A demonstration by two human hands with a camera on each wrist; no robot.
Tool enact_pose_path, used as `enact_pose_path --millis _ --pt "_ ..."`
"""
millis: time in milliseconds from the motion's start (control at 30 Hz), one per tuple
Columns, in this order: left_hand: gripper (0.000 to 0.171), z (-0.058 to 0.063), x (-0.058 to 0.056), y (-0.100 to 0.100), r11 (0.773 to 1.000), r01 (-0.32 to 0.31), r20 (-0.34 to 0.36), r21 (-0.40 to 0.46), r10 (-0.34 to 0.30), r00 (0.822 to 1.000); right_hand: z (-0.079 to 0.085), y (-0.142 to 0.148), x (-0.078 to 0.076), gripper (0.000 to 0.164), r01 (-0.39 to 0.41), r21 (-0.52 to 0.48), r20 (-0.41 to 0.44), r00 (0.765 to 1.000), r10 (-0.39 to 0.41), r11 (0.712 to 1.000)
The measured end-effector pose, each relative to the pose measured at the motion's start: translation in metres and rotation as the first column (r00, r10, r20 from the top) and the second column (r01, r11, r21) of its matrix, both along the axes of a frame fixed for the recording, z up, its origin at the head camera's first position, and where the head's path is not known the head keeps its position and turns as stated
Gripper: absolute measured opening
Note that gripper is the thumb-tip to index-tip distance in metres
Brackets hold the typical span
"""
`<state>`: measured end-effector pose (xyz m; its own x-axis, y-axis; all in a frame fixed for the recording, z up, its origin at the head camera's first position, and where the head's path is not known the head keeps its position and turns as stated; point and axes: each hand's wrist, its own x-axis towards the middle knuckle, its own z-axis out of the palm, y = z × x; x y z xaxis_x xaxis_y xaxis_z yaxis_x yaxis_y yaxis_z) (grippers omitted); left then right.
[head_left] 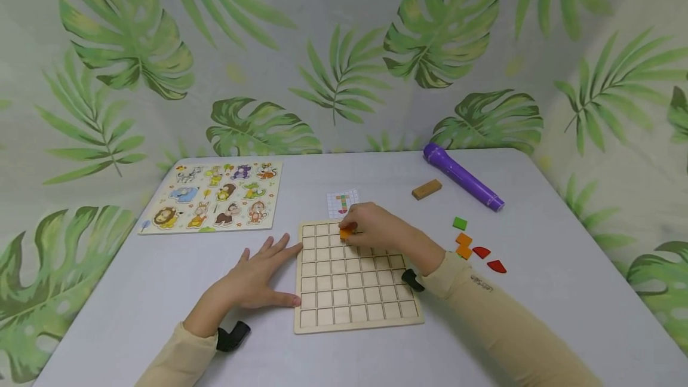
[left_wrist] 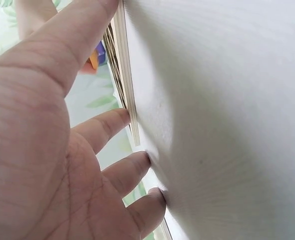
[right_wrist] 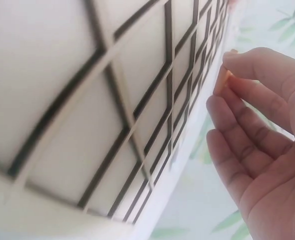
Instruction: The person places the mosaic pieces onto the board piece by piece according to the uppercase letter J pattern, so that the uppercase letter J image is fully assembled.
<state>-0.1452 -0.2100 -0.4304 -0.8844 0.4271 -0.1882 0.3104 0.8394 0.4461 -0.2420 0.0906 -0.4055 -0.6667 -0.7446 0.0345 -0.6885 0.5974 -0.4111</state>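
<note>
A wooden grid board (head_left: pixel 346 297) lies flat in the middle of the table. My right hand (head_left: pixel 378 227) pinches an orange square tile (head_left: pixel 346 233) between thumb and fingers over the board's far rows. In the right wrist view the tile (right_wrist: pixel 221 80) shows edge-on beside the grid; whether it touches the board I cannot tell. My left hand (head_left: pixel 258 279) lies spread at the board's left side, thumb and index finger touching its edge (left_wrist: pixel 127 75). Just beyond the board is a small pattern card (head_left: pixel 342 200) with a coloured figure on a grid, partly hidden by the right hand.
Right of the board lie a green square tile (head_left: pixel 460 223), orange tiles (head_left: pixel 464 239) and red quarter-round pieces (head_left: pixel 497 266). Farther back are a wooden block (head_left: pixel 427 189) and a purple microphone (head_left: pixel 463 177). An animal puzzle board (head_left: pixel 212 199) sits at the back left.
</note>
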Motion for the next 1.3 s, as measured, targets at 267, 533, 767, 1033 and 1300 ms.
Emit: enact_pose_path --millis 267,533,767,1033,1300 --pt "0.110 0.003 0.002 0.001 1.000 -0.006 0.011 -0.003 0.006 1.000 -0.005 -0.015 -0.001 0.024 -0.035 0.021 -0.007 0.999 0.035 0.999" --pt "0.110 0.002 0.002 0.001 1.000 -0.013 0.012 -0.004 0.013 1.000 -0.008 -0.021 0.000 0.024 -0.043 0.022 0.003 0.999 0.043 0.999" --pt "0.110 0.002 0.002 0.000 1.000 -0.014 0.012 -0.010 0.014 1.000 -0.007 -0.022 0.001 0.023 -0.046 0.038 -0.014 0.999 0.046 0.998" --pt "0.110 0.003 0.002 0.001 1.000 -0.010 0.006 -0.011 0.011 1.000 -0.007 -0.021 0.001 0.024 -0.036 0.037 -0.007 0.999 0.036 0.999" --pt "0.111 -0.001 0.000 0.000 1.000 -0.015 0.007 -0.023 0.015 1.000 -0.007 -0.022 0.002 0.025 -0.029 0.057 0.008 1.000 0.029 0.998"
